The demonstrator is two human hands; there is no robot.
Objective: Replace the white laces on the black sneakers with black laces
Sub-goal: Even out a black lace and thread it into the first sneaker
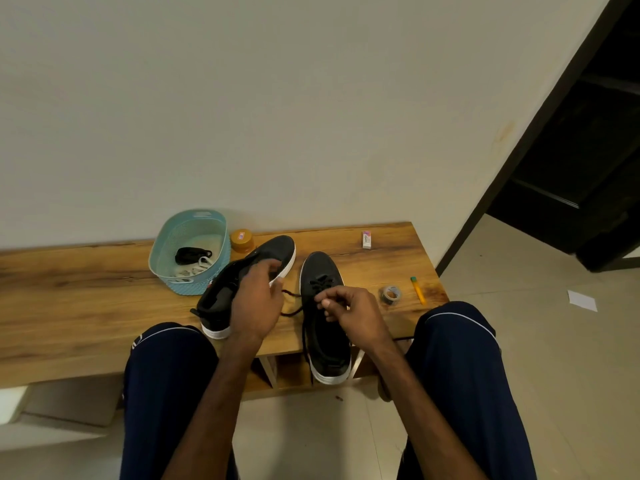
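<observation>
Nearest: my right hand, grip closed in a pinch on the black lace over the tongue of the right sneaker. That sneaker lies flat, heel overhanging the near tabletop edge, toe pointing away. Black crossings are visible in the front eyelets; loose strands trail off its left side.

Just left: my left hand, grip wrapped over the side of the left sneaker, which is tipped on its edge with the opening toward me. I see no lace in it.

Judgement: step in hand is threading the right sneaker, partway up. The next move calls for a free left hand to steady this shoe, then feeding the pinched end through the next eyelet and evening the tension.

Further right: tape roll, yellow marker.

Farther back: teal basket holding the white laces and a bundled spare black lace, probably for the left shoe. Beside it, an orange jar.
</observation>
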